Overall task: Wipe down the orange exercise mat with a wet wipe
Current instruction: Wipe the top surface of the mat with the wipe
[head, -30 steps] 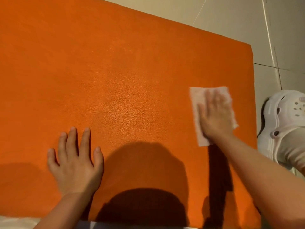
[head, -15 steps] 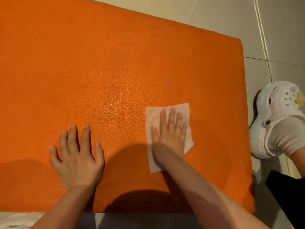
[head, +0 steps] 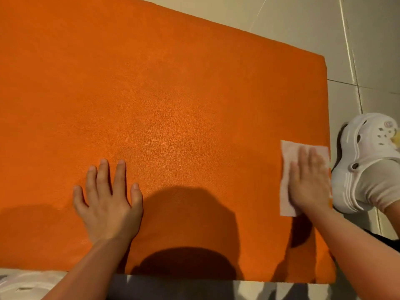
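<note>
The orange exercise mat (head: 173, 105) is spread flat on the tiled floor (head: 303, 22) and lies under both hands, reaching far ahead of them and out to the left; its right edge runs directly under the outer side of the right hand (head: 309, 182). The mat looks thick and padded, with a grained, leather-like skin, so it is judged to be soft under pressure, rather heavy, and not likely to slide when it is pinned. The left hand (head: 108, 202) is laid flat on it with the fingers straight and spread, holding nothing, and it is probably used as a brace. The wet wipe (head: 289, 156) is a thin, pale sheet, light and limp, lying under the right hand and showing ahead of the fingers and to the hand's left. It is pressed by a flat palm with straight fingers, not pinched. Such a sheet is judged to bunch or fold easily, so it is best held by broad pressure over its middle. A white clog (head: 368, 152) is seen just beside the right hand, off the mat.
</note>
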`<state>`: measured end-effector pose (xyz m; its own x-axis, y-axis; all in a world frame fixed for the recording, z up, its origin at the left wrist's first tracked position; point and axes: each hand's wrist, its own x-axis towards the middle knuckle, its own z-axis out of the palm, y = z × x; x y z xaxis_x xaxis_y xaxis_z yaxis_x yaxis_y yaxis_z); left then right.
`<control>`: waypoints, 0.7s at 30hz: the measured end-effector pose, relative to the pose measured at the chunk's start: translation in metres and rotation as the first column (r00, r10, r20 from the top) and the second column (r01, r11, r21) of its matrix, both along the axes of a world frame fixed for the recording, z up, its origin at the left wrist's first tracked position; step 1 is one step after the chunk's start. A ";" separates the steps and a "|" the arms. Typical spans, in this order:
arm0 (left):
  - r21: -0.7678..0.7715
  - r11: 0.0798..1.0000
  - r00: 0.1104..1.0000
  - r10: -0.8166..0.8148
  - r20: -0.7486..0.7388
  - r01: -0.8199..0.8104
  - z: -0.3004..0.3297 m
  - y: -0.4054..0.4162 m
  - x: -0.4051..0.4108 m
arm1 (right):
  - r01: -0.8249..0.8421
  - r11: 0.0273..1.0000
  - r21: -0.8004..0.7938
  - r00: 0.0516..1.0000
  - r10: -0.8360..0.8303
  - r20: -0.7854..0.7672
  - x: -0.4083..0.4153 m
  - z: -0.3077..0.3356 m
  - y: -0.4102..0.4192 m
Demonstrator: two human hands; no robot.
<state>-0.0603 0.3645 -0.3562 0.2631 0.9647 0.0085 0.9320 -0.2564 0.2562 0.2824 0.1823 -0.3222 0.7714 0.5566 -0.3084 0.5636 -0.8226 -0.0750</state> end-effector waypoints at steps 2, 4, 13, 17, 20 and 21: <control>0.044 0.999 1.000 -0.010 -0.001 0.010 -0.001 -0.001 0.000 | 0.217 0.976 -0.007 0.976 -0.217 0.005 0.004 -0.009 -0.023; 0.102 0.995 1.000 -0.022 -0.005 0.022 -0.003 -0.002 -0.001 | 0.364 0.931 0.027 0.931 -0.365 0.030 -0.008 -0.012 -0.021; 0.139 0.990 1.000 -0.024 0.002 0.024 -0.006 -0.003 -0.002 | 0.083 0.992 0.094 0.995 -0.088 0.045 -0.127 -0.026 0.086; 0.164 0.986 0.999 -0.031 -0.011 0.033 -0.008 -0.002 -0.003 | -0.316 0.940 0.129 0.939 0.329 -0.098 -0.156 -0.022 0.168; 0.166 0.985 0.999 -0.041 -0.027 0.045 -0.009 -0.001 -0.002 | -0.627 0.768 0.133 0.765 0.639 -0.081 -0.186 -0.017 0.221; 0.160 0.986 0.999 -0.036 -0.030 0.040 -0.009 0.000 -0.003 | -0.689 0.714 0.120 0.714 0.698 -0.058 -0.199 -0.017 0.231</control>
<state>-0.0629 0.3643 -0.3652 0.3016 0.9408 0.1545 0.9268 -0.3273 0.1841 0.0837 0.4131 -0.3393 0.1282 0.9504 -0.2833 0.9598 -0.1909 -0.2058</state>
